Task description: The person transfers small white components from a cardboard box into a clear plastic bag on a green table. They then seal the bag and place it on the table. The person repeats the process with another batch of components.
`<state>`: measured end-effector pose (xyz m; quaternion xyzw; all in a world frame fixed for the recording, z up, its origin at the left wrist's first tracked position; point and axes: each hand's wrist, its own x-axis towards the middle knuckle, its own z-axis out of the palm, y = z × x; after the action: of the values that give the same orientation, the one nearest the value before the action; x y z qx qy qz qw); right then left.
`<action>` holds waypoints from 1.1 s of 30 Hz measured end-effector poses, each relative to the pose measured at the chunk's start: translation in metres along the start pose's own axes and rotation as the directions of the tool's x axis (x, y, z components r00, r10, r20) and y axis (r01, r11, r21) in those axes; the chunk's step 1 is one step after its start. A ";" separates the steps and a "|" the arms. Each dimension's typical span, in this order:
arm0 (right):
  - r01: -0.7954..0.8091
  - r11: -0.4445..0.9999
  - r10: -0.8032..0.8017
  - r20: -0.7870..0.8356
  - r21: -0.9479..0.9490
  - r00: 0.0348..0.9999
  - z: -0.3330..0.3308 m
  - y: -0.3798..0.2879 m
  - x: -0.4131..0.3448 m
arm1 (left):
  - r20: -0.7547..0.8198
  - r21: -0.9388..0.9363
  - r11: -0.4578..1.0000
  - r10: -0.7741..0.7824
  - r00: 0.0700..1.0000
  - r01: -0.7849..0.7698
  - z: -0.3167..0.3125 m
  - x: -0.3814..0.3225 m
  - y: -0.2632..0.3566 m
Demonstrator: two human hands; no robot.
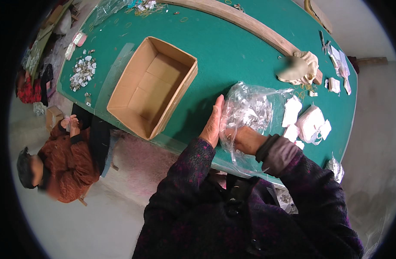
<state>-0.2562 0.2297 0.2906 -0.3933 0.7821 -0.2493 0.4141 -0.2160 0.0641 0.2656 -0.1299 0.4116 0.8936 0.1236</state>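
A transparent plastic bag (pixel 249 106) filled with small silvery and white packets lies on the green-topped table near its front edge. My left hand (pixel 214 121) is held upright and flat against the bag's left side, its fingers straight and close together. Under a loose fold of the plastic, my right hand (pixel 245 139) reaches into the bag's near part; its fingers are hidden by the film and packets. To the left, an empty cardboard box (pixel 156 77) without a lid stands at an angle on the table.
A long wooden beam (pixel 236 19) crosses the far side, a cloth (pixel 309 66) over its end. Right of the bag sit white packages (pixel 311 121). Rubber bands, scissors (pixel 324 42) and a pile of small tagged pieces (pixel 83 73) lie about. A seated person (pixel 71 158) is at left.
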 end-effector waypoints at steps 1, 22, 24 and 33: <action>-0.011 1.000 0.011 -0.033 -0.003 0.999 0.006 0.002 0.009 | -0.040 -0.015 1.000 0.008 0.999 -0.009 0.002 -0.001 0.002; 0.007 0.999 0.013 -0.446 0.044 0.895 -0.054 0.030 0.041 | 0.303 0.913 0.164 0.342 0.890 -0.373 0.089 0.017 0.145; -0.127 0.986 0.162 -0.438 0.109 0.884 -0.046 0.038 0.051 | 0.275 0.905 0.233 0.317 0.908 -0.356 0.087 0.018 0.139; -0.026 0.997 0.045 -0.279 0.073 0.959 -0.092 -0.020 -0.017 | 0.212 0.884 0.311 0.396 0.893 -0.348 0.077 0.025 0.145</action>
<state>-0.3201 0.2381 0.3614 -0.3254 0.8309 -0.3217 0.3166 -0.2967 0.0348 0.4080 0.0363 0.8483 0.5264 -0.0442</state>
